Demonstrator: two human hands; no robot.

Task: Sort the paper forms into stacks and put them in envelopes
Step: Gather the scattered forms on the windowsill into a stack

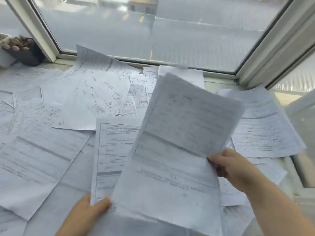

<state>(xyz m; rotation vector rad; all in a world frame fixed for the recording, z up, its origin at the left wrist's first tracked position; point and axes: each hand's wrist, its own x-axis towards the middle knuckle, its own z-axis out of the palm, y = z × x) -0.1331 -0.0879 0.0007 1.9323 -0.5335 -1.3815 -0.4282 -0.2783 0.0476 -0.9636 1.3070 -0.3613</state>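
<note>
The right hand [233,167] pinches the right edge of a raised form [179,142], thumb on its face, the sheet blurred and tilted up toward the window [153,31]. Left of that grip, the left hand [88,212] pinches the bottom edge of a second form [112,150]. Loose papers [42,150] lie scattered beneath and around both grips.

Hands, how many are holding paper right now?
2. The right hand grips the raised form by its right edge; the left hand pinches the bottom of the boxed form.
</note>
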